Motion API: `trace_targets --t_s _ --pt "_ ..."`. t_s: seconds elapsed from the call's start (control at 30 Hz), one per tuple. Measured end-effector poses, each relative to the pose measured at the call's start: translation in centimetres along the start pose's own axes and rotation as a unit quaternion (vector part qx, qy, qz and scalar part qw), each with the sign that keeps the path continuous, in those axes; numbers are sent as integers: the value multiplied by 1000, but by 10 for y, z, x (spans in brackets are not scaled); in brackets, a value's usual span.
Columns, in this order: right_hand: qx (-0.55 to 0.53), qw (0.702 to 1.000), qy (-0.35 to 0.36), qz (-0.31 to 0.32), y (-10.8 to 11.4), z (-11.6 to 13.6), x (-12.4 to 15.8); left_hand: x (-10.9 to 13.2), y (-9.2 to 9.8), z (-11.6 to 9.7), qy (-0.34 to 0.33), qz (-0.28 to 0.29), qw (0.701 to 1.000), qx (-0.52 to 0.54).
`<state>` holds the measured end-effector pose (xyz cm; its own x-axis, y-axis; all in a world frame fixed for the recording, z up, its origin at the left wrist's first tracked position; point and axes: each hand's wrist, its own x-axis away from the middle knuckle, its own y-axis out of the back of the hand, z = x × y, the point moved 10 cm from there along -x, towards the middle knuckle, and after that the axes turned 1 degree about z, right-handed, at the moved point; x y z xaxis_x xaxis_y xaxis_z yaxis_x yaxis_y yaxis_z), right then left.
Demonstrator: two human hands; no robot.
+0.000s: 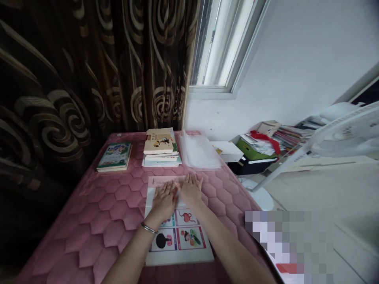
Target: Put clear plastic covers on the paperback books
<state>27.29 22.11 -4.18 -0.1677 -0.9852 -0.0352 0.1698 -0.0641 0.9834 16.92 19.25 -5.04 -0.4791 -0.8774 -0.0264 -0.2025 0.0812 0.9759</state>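
Note:
Both of my hands lie flat, fingers stretched out, on a picture book that rests on the pink quilted surface. My left hand, with a bracelet at the wrist, presses the book's upper left part. My right hand lies beside it on the upper middle, the two touching. The book's cover shows coloured picture panels and appears to sit in a clear sleeve. Neither hand holds anything.
At the far edge lie a green book, a stack of books and a pile of clear plastic sleeves. Right of the surface stand a white box, cluttered papers and boxes and a white fan. A dark patterned curtain hangs behind.

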Motion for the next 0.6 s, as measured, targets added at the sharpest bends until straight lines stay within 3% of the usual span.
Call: trace_targets --t_s 0.1,0.17,0.27,0.37,0.6 --pt "-18 997 80 -9 1 24 2 2 3 -3 -10 2 1000 5" --pt "-44 990 130 17 -6 38 5 1 3 -2 -11 11 1000 11" --pt "-64 987 139 52 -19 39 6 -7 2 8 9 22 999 31" --pt "-48 986 155 31 -22 38 5 -20 6 19 36 6 999 39" --pt "-7 985 166 41 -25 41 6 -38 9 16 60 -16 998 -19"
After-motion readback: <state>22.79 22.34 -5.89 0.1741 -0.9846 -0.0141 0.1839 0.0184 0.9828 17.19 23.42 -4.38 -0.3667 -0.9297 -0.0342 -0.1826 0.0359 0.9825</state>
